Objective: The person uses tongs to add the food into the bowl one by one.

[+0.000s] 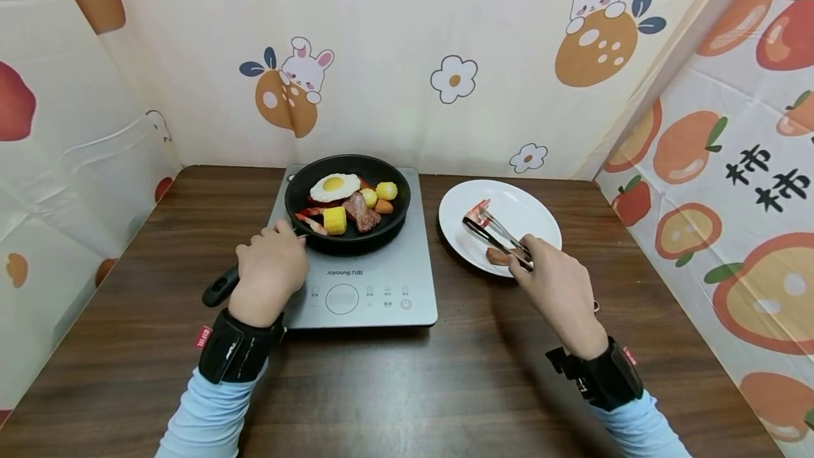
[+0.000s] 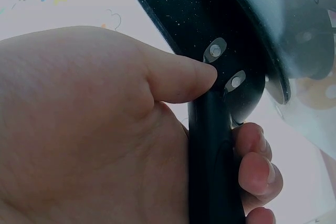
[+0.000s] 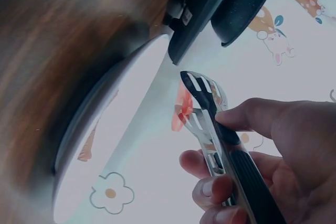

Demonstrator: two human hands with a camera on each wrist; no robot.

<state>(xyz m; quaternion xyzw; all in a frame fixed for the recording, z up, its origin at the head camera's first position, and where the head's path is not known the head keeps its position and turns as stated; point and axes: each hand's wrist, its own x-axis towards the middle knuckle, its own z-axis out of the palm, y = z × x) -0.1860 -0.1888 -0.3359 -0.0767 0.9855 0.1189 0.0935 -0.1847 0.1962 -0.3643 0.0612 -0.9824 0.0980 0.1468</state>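
My left hand (image 1: pixel 272 267) grips the black handle (image 2: pixel 212 145) of a frying pan (image 1: pixel 346 246), fingers curled round it and thumb lying near the rivets. In the pan are a fried egg (image 1: pixel 329 187), a corn piece (image 1: pixel 334 220), a browned piece of meat (image 1: pixel 362 213), small yellow round pieces (image 1: pixel 386 191) and reddish pieces. My right hand (image 1: pixel 556 285) holds metal tongs with black grips (image 3: pixel 247 177) over a white plate (image 1: pixel 540 221). Between the tong tips is a thin red-and-white slice (image 3: pixel 181 106), like bacon. A small brown sausage (image 1: pixel 497 256) lies on the plate beneath the tongs.
Under the pan stands a silver induction cooker (image 1: pixel 381 274) with a touch panel. It sits on a dark wooden table (image 1: pixel 356 387), left of the plate. Printed cloth walls (image 1: pixel 394 34) enclose the table at the back and both sides.
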